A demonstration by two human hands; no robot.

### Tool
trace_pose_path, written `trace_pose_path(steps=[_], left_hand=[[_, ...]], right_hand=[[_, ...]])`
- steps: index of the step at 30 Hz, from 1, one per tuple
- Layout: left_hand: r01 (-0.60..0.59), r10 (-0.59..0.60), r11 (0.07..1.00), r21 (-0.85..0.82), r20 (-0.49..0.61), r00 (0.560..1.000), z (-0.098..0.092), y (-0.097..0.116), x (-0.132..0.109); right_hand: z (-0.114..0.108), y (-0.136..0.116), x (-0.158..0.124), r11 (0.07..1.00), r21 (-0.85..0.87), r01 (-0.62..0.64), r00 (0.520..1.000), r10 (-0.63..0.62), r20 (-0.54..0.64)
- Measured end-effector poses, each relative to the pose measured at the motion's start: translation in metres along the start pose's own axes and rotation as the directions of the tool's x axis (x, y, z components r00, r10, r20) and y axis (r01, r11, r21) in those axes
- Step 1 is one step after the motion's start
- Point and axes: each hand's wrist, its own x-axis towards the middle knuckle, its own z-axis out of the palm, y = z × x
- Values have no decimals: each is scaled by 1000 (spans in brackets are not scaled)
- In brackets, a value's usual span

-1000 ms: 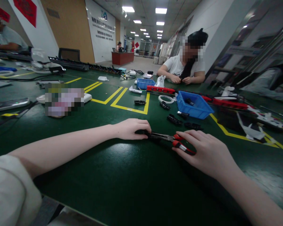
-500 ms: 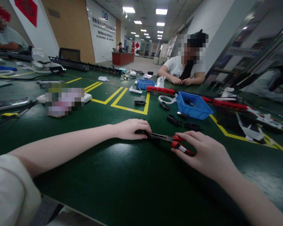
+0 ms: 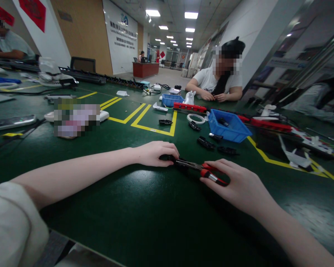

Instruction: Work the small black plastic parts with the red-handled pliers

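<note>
My left hand (image 3: 158, 152) is closed on a small black part (image 3: 167, 157), its fingers bent over the top and hiding much of it. In my right hand (image 3: 236, 180) is a pair of needle-nose pliers (image 3: 208, 174) with red and black handles. The pliers' jaws point left and reach the black part beside my left fingertips; whether they grip it I cannot tell. Both hands are low over the green table (image 3: 122, 222). Several similar black parts (image 3: 206, 143) lie beyond my right hand.
A blue bin (image 3: 228, 128) with black pieces inside stands at the right, beside a white ring (image 3: 196, 118). One black part (image 3: 165, 122) lies within yellow tape. A phone (image 3: 13, 122) is at the left. Across the table sits a person (image 3: 217, 83).
My right hand and the pliers have shifted slightly left and down, and the handles look a little closer together. My left hand stays nearly in place.
</note>
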Motion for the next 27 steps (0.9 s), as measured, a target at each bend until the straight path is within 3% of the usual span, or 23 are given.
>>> trace_pose_path(steps=[18, 27], left_hand=[[9, -12, 988, 156, 21, 1000, 1, 1, 0], [15, -21, 985, 174, 31, 999, 1, 2, 0]], right_hand=[[-1, -6, 2, 996, 75, -46, 997, 41, 62], [1, -4, 0, 997, -46, 64, 997, -66, -36]])
